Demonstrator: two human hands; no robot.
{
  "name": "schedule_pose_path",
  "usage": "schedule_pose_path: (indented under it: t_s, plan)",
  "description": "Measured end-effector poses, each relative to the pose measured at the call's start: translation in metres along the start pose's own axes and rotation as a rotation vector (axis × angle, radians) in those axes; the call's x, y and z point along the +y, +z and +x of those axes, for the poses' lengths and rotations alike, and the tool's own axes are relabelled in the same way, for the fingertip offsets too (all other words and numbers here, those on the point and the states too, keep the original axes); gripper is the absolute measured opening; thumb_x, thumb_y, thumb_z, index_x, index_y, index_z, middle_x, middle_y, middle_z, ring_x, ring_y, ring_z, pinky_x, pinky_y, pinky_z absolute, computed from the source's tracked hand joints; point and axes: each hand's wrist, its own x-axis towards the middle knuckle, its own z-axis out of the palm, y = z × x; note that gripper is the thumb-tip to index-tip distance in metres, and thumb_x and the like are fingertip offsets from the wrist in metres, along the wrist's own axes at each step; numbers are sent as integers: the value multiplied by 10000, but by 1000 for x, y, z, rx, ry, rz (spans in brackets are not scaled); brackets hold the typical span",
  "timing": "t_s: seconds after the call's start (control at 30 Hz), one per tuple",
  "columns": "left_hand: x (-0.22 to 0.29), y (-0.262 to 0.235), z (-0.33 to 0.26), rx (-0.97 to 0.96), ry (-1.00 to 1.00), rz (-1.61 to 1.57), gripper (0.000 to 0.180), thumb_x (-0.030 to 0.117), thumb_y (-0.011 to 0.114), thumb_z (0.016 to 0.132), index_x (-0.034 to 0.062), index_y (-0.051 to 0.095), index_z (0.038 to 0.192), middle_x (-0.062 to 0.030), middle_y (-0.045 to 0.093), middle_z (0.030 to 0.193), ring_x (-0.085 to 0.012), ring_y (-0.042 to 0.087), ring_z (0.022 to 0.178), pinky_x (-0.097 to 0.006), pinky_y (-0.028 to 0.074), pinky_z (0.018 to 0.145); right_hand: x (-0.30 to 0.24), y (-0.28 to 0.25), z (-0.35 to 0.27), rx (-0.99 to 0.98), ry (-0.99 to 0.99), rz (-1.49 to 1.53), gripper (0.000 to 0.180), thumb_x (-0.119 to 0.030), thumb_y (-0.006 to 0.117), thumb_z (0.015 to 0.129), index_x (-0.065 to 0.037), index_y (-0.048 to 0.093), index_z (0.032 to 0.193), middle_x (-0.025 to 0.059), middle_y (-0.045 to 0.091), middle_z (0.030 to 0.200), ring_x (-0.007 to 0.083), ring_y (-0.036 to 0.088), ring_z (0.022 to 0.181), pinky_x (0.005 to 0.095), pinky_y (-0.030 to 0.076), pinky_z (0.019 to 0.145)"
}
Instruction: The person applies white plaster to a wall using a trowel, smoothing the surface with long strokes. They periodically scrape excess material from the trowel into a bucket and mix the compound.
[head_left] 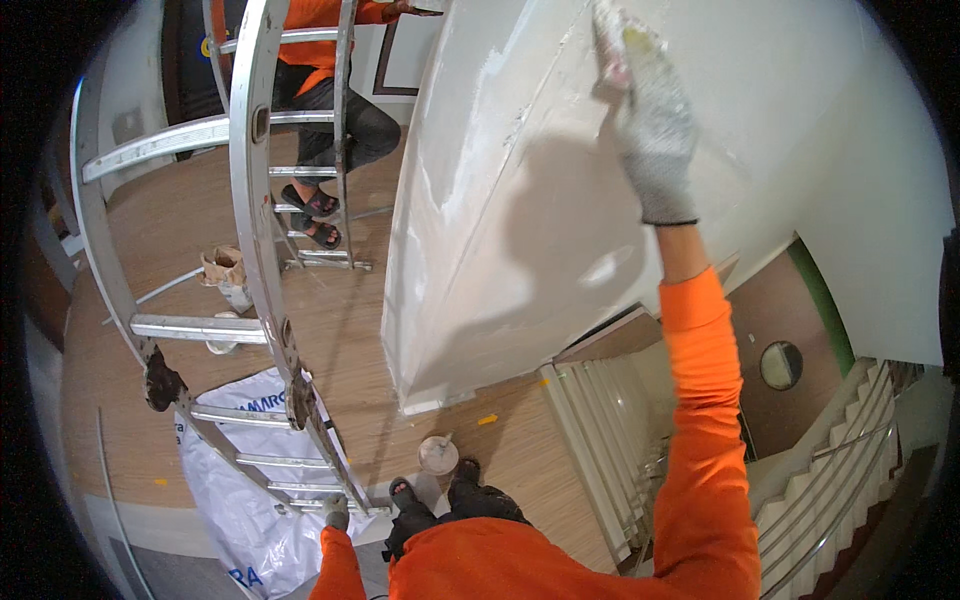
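Head view. The ladder [250,200], of dull ribbed aluminium with flat rungs, serves as landmark. To its right stands the wall [480,230], a pale plastered surface with a raised seam and smeared white patches. Farther right of the ladder and high up, the right hand [655,145], in a coarse grey knitted glove, is curled around a paste-smeared tool [612,62] at the wall; the tool's exact form is unclear. At the ladder's lower end is the gloved left hand [337,513]; whether it grasps the rail or merely rests there cannot be told. Beneath the ladder lies a creased, glossy white plastic sheet [225,480]; right of its foot, a round pale tub [437,455]. Beyond its rungs, a co-worker [320,110] wears orange and black.
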Motion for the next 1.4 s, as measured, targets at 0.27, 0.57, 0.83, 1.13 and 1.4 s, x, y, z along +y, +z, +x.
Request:
schedule_pose_path:
  t_s: [0.27, 0.57, 0.83, 1.13, 1.4]
  plan:
    - [-39, 10, -53, -157, 117, 372, 295, 313, 587, 844, 79, 763, 874, -199, 734, 887, -359, 710, 843, -436, 550, 786, -136, 18, -176, -689, -16, -88, 675, -138, 513, 948, -63, 308, 1588, 154, 313, 1642, 345, 305, 1511, 419, 279, 1235]
    - [-12, 1, -40, 2, -107, -180, 296, 288, 608, 881, 45, 767, 938, -154, 751, 856, -256, 720, 797, -407, 548, 741, -24, -52, -68, -793, 570, -60, 559, -262, 497, 1049, -104, 372, 1570, 149, 642, 1309, 308, 658, 1150, 424, 522, 981]
    - [0, 6, -34, 55, 15, -402, 337, 313, 603, 958, 58, 639, 740, -50, 606, 697, -163, 517, 609, -400, 432, 585, 106, 36, -147, -89, 1085, 11, 361, -240, 568, 947, 24, 676, 1169, 243, 723, 1005, 406, 698, 956, 461, 529, 856]
    - [-34, -50, -106, -54, -24, 138, 273, 269, 549, 883, 39, 656, 782, -207, 692, 832, -366, 637, 712, -511, 489, 652, -35, 6, -63, -130, 945, 259, 610, -166, 566, 937, -65, 434, 1525, 144, 709, 926, 277, 687, 834, 395, 556, 779]
    - [-2, -60, -4, 43, 315, -27, 232, 184, 566, 916, 39, 746, 945, -154, 701, 793, -285, 677, 788, -430, 508, 743, -178, -30, 0, -187, 648, 360, 648, -198, 647, 919, -63, 421, 1511, 127, 693, 1129, 243, 708, 927, 358, 585, 810]
